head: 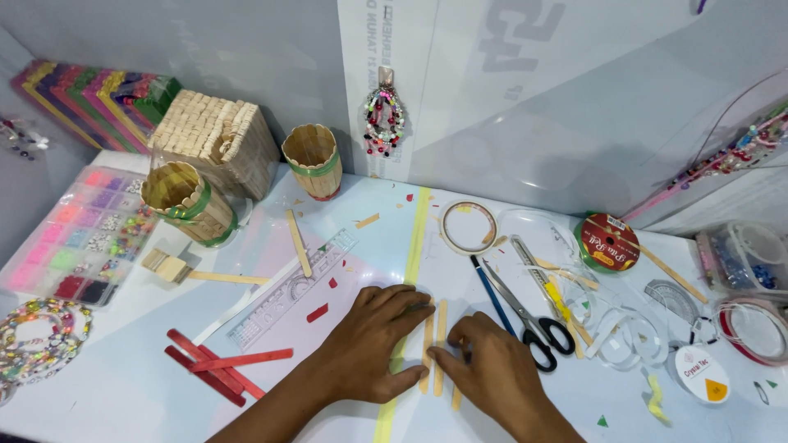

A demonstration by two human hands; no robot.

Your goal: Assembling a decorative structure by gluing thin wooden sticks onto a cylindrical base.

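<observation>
My left hand (373,343) lies flat on the white table, fingertips pressing on plain wooden craft sticks (435,340) that lie side by side near the front middle. My right hand (491,369) rests beside them on the right, its fingers curled onto the sticks' lower ends. A yellow-green tape strip (417,238) runs along the table, passing under my left hand. Neither hand lifts a stick; both press down on them.
Black-handled scissors (525,316) and a blue pencil (491,295) lie right of the sticks. A clear ruler (291,291), red sticks (217,365), two stick-built cups (187,201) (313,160), a stick box (217,139), a bead tray (82,238), a tape ring (469,227) and cord spools (607,242) surround them.
</observation>
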